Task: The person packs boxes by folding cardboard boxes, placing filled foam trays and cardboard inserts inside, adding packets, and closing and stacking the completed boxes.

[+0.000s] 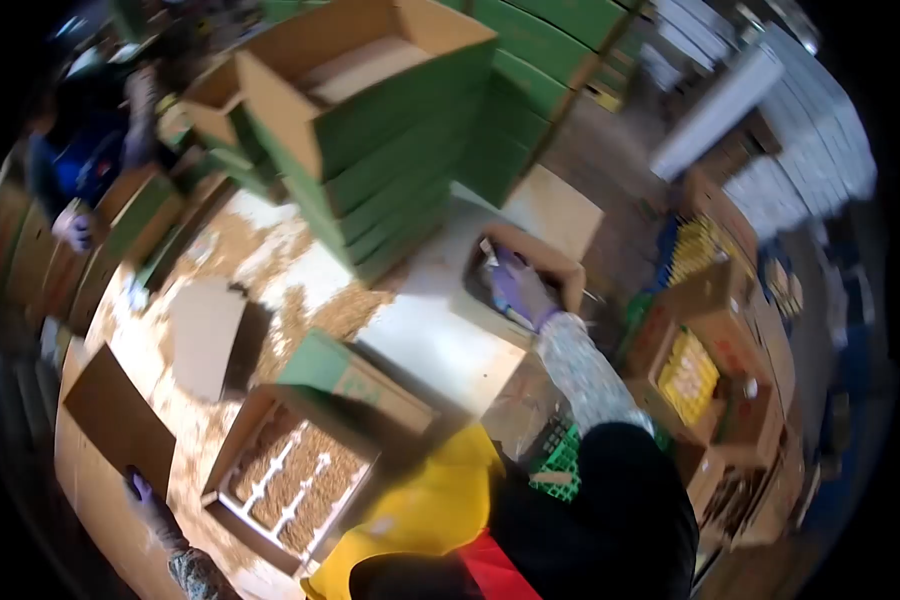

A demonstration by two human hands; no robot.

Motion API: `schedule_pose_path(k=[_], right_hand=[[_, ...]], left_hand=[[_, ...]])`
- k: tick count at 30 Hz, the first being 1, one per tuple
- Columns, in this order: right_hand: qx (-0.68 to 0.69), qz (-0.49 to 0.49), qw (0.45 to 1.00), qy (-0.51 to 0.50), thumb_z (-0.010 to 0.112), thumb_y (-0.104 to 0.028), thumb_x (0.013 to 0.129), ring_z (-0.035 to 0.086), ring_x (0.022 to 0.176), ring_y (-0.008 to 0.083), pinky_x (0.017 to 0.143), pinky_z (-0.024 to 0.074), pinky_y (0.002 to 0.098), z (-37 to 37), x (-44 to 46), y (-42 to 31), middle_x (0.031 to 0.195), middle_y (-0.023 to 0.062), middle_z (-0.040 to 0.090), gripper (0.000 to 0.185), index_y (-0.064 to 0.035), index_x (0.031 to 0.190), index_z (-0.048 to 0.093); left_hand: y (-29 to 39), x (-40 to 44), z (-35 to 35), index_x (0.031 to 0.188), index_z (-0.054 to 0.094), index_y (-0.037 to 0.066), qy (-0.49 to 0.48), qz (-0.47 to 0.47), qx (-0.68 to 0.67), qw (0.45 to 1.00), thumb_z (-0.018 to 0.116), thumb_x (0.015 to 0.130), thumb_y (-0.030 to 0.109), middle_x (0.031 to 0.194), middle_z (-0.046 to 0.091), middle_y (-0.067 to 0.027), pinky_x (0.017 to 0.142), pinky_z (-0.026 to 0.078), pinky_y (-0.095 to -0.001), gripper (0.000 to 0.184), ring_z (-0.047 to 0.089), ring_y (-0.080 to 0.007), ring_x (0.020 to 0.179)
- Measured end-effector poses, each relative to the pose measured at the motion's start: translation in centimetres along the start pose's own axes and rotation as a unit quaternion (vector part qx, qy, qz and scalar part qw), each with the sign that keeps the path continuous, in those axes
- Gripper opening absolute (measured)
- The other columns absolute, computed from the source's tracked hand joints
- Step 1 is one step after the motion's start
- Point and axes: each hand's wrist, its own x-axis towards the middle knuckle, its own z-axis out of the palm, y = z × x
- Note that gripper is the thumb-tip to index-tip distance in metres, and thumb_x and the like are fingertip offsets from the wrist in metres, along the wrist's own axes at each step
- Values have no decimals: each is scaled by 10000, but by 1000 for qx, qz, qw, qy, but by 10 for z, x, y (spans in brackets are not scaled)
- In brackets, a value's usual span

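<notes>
My left hand (155, 513), in a purple glove, is at the lower left. Its fingers are closed on the edge of a brown cardboard flap (120, 410). To its right stands an open carton (232, 432) holding brown, grain-like filling (295, 475) with white divider strips across it. My right hand (522, 288), also in a purple glove, reaches into a small open cardboard box (562, 272) on the white tabletop (430, 340). Its fingers are curled near something dark and pale inside; blur hides what that is.
Stacked green cartons (400, 150) rise at the back of the table. Loose brown material (340, 312) and a cardboard piece (205, 335) lie on it. Another person (90, 160) works at the upper left. Cartons with yellow contents (688, 378) stand right, near a green crate (558, 465).
</notes>
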Motion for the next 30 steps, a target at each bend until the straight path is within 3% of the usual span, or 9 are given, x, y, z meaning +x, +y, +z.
schedule_pose_path(k=[2, 5, 9, 11, 13, 16, 19, 25, 30], right_hand=[[118, -84, 989, -23, 510, -204, 932, 503, 1230, 241, 986, 412, 372, -25, -4, -102, 1357, 111, 511, 443, -52, 1346, 472], [186, -518, 833, -56, 531, -178, 912, 440, 1313, 330, 1107, 323, 434, -12, -44, -254, 1410, 165, 474, 419, -35, 1306, 535], [-1, -561, 824, -80, 590, -191, 867, 452, 1302, 368, 1133, 285, 488, 101, -84, -290, 1424, 201, 449, 532, 33, 1334, 469], [205, -430, 875, -82, 600, -138, 851, 509, 1209, 368, 1055, 392, 451, 50, -62, -309, 1330, 225, 493, 513, 29, 1317, 467], [330, -333, 883, -26, 595, -114, 844, 570, 1044, 347, 933, 490, 402, -7, -56, -336, 1091, 230, 569, 394, 25, 1204, 519], [57, -542, 808, -224, 630, -128, 836, 593, 938, 380, 861, 504, 405, 36, -58, -368, 1114, 233, 532, 407, 6, 1195, 491], [-300, -465, 720, -418, 815, -287, 656, 566, 1072, 417, 918, 490, 425, 89, -94, -383, 1224, 244, 527, 786, 9, 1296, 466], [-239, -412, 777, -410, 734, -271, 732, 577, 1100, 413, 937, 475, 444, 146, -91, -352, 1224, 235, 554, 518, -91, 1192, 579], [394, -260, 805, -360, 593, -95, 886, 563, 1070, 152, 922, 480, 286, 80, -8, -276, 1269, 76, 561, 450, -74, 1330, 525]], left_hand=[[15, -39, 3, 1308, 496, -18, 75, -56, -94, 991, 470, 979, 116, 1181, 576, -75, 907, 429, -290, 356, 524, -176, 1045], [13, -67, 18, 1242, 541, 12, 136, -81, -190, 969, 493, 976, 154, 1075, 576, -16, 813, 438, -267, 305, 510, -143, 913], [135, -120, 71, 1190, 589, 63, 94, -4, -133, 987, 569, 888, 81, 1015, 606, -18, 745, 472, -284, 303, 549, -162, 834], [211, -160, 67, 1217, 573, 102, -33, 377, 349, 858, 637, 797, 24, 1002, 624, -86, 714, 522, -371, 432, 599, -252, 855], [223, -199, 78, 1254, 569, 182, -305, 333, 369, 812, 647, 748, 54, 1034, 615, -153, 766, 531, -408, 527, 615, -324, 885], [175, -212, 101, 1269, 578, 198, -510, 204, 348, 760, 636, 806, 112, 1049, 610, -163, 766, 526, -400, 474, 613, -343, 870], [169, -163, 100, 1212, 596, 74, -675, -21, 203, 709, 666, 811, 284, 996, 657, -194, 745, 532, -389, 458, 637, -348, 891], [106, -194, 129, 963, 670, -20, -472, 158, 528, 689, 617, 812, 280, 961, 678, -213, 735, 537, -394, 340, 656, -377, 866], [135, -193, 21, 1095, 587, 38, -223, 11, -88, 971, 596, 788, -11, 1025, 591, -56, 850, 485, -322, 311, 578, -172, 963]])
